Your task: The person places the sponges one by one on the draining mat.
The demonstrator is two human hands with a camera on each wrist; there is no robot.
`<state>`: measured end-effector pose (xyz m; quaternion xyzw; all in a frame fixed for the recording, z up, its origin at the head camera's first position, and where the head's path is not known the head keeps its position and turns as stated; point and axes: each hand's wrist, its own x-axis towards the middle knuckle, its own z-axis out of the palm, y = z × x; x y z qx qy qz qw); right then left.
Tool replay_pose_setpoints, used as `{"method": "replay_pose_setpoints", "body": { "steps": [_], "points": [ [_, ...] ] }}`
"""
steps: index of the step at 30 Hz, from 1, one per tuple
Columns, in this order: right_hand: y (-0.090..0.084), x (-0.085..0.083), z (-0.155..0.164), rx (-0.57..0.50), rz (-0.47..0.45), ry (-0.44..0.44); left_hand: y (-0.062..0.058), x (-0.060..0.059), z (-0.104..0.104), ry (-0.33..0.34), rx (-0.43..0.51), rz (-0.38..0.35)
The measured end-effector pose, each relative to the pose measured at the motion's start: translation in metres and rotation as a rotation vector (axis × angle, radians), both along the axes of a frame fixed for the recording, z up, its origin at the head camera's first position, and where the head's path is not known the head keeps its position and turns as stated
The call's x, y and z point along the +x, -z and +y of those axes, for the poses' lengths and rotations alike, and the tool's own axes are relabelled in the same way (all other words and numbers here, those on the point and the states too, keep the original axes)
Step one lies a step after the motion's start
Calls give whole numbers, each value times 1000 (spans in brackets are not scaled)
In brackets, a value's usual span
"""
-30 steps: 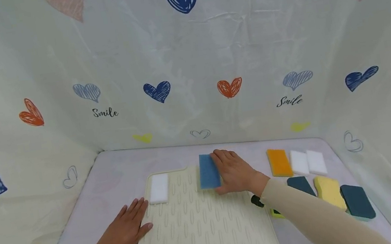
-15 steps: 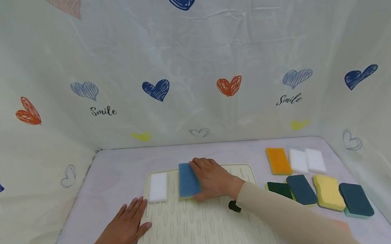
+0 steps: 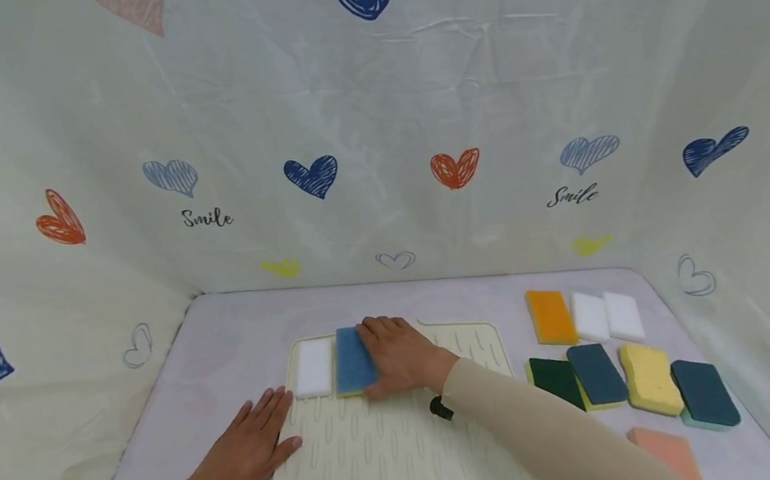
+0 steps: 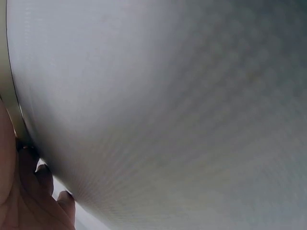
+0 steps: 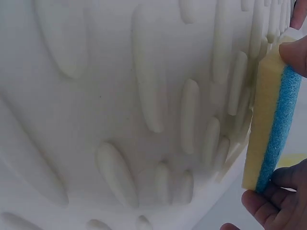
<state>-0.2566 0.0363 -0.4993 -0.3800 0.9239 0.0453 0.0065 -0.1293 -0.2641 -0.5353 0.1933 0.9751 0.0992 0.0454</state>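
Note:
My right hand [image 3: 400, 355] grips a blue-and-yellow sponge [image 3: 353, 361], blue side up, at the back of the cream ridged mat [image 3: 390, 471]. In the right wrist view the thumb and fingers pinch the sponge [image 5: 271, 124] at its two ends, its yellow layer facing the mat [image 5: 115, 110]. A white sponge [image 3: 314, 368] lies on the mat's back left corner, just left of the blue one. My left hand [image 3: 247, 443] rests flat with fingers spread, fingertips at the mat's left edge. Only part of the left hand [image 4: 41, 196] shows in the left wrist view.
Right of the mat lie an orange sponge [image 3: 551, 316], two white sponges [image 3: 590, 316], a dark green sponge [image 3: 555, 380], a blue-grey sponge [image 3: 597, 374], a yellow sponge [image 3: 650, 377], a dark teal sponge [image 3: 705, 391] and a pink sponge [image 3: 667, 453]. A heart-printed curtain [image 3: 363, 94] surrounds the table.
My right hand has carried the blue-and-yellow sponge leftward across the mat's back until it sits close beside the white sponge. The left hand has stayed in place.

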Motion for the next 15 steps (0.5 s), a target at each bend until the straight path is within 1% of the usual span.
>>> {"method": "replay_pose_setpoints", "body": {
  "steps": [7, 15],
  "points": [
    [3, -2, -3, 9, -37, 9, -1, 0, 2, 1, 11, -10],
    [6, -3, -4, 28, -40, 18, 0, 0, 2, -1, 3, -13]
  ]
}}
